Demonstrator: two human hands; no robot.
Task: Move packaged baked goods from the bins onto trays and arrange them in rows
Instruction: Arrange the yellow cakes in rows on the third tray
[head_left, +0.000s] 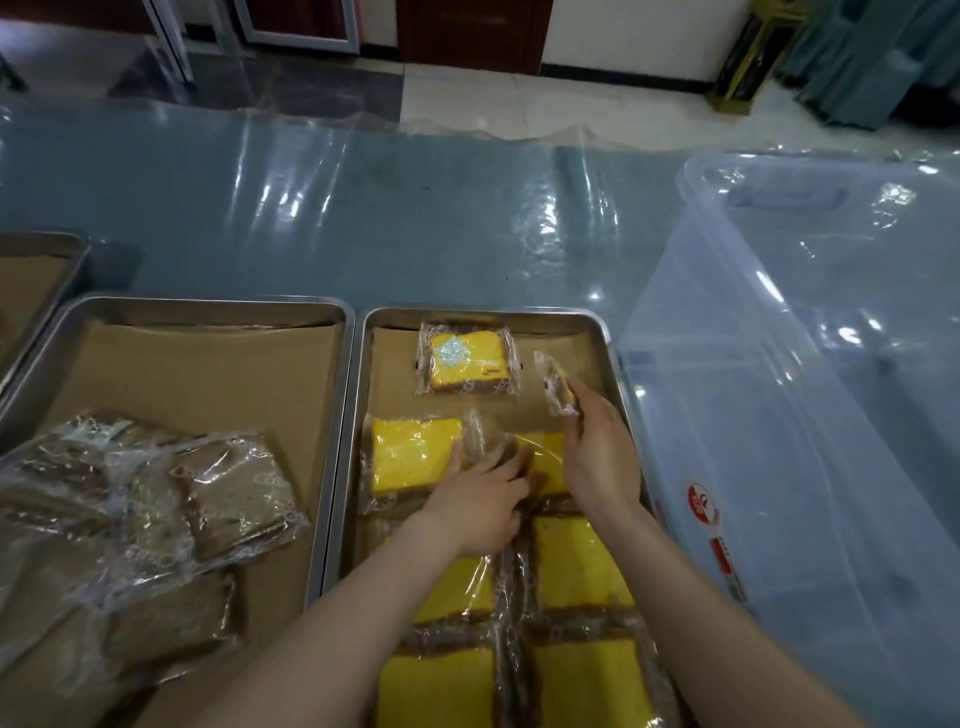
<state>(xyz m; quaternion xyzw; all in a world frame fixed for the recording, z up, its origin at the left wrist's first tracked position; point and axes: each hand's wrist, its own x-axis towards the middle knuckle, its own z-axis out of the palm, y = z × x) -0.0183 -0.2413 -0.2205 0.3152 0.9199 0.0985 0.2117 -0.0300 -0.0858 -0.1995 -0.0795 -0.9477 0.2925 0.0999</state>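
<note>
A metal tray (358, 395) lined with brown paper holds several wrapped yellow cake slices in two columns. One slice (466, 360) lies alone at the far end. My left hand (480, 496) rests with its fingers spread on the wrapper between a yellow slice (410, 452) and a partly hidden slice (548, 457) beside it. My right hand (597, 441) pinches another wrapped slice (557, 382) held on edge above the tray's right side. A clear plastic bin (810, 395) stands to the right of the tray.
A second paper-lined tray (208, 312) on the left holds a loose pile of wrapped brown cake slices (156, 499). The corner of a third tray (41, 260) shows at far left. Clear plastic sheeting (389, 208) covers the blue table beyond the trays.
</note>
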